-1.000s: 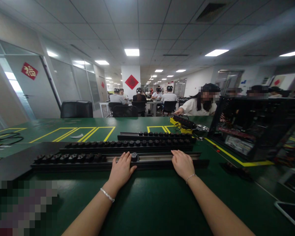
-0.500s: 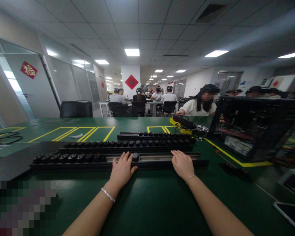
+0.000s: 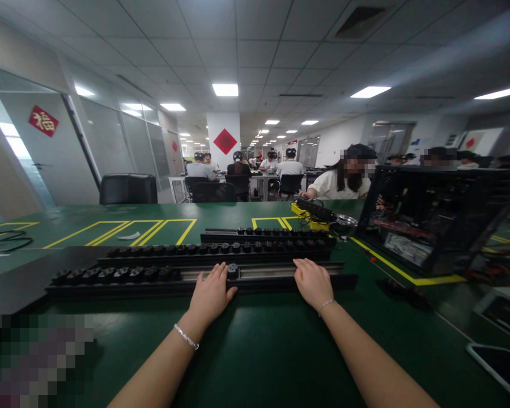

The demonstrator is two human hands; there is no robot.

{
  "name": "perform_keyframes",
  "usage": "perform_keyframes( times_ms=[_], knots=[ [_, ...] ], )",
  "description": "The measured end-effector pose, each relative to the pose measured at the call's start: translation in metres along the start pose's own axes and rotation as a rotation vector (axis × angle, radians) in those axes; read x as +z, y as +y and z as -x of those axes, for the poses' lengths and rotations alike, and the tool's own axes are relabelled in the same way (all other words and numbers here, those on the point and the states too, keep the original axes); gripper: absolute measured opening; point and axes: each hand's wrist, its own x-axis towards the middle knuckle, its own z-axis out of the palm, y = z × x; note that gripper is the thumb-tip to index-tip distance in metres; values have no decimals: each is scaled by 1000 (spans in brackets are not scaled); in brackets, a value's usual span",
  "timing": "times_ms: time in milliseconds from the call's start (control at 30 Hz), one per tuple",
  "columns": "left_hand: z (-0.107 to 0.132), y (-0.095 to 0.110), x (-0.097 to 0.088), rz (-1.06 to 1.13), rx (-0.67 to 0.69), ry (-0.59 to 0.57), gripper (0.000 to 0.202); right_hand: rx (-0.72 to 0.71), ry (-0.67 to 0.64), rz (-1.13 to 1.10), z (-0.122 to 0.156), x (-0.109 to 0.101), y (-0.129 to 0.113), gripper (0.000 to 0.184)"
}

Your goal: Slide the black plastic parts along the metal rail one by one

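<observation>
left hand (image 3: 211,292), right hand (image 3: 314,284), near rail (image 3: 274,273)

the hands are well apart, fingers loosely stretched over the rail. a single block (image 3: 233,271) sits on it between them, just right of the left hand's fingers; touching or not is hard to tell. more blocks (image 3: 121,275) line the rail's left part.

Three rails (image 3: 255,258) lie on the table (image 3: 263,351), left of a computer case (image 3: 433,209).

Open PC case (image 3: 450,204) on green bench (image 3: 272,351), clutter around it.
Just left of case: black power strip (image 3: 317,211), yellow tray (image 3: 297,209), person in dark cap (image 3: 339,182). Nearer side of case: white-rimmed flat device (image 3: 501,368). Well left of case: black office chair (image 3: 128,188), door (image 3: 63,173) with red diamond sign (image 3: 43,120).
</observation>
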Motion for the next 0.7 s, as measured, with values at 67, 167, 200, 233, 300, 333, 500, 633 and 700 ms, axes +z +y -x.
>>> perform_keyframes(
  times_ms=[67, 167, 200, 233, 300, 333, 500, 633, 700],
  knots=[
    [0, 0, 0, 0, 2, 4, 57, 2, -2, -2, 0, 0, 0, 46],
    [1, 0, 1, -5, 4, 14, 57, 2, -7, -1, 0, 0, 0, 47],
    [1, 0, 1, -7, 5, 14, 57, 3, -10, -1, 0, 0, 0, 47],
    [1, 1, 0, -8, 5, 10, 57, 3, -13, -1, 0, 0, 0, 46],
    [0, 2, -1, -12, 0, -4, 58, 2, -19, -3, -1, 0, 0, 46],
    [0, 3, -1, -14, -3, -13, 57, 2, -19, -4, -1, 0, 0, 46],
    [-1, 8, -2, -28, -16, -26, 57, -6, 18, -1, 0, 2, 1, 45],
    [-2, 9, -3, -28, -18, -50, 57, -19, 43, -8, 1, 2, 0, 44],
    [-3, 8, -6, -26, -18, -84, 58, -23, 48, -13, 1, 2, 0, 44]
  ],
)
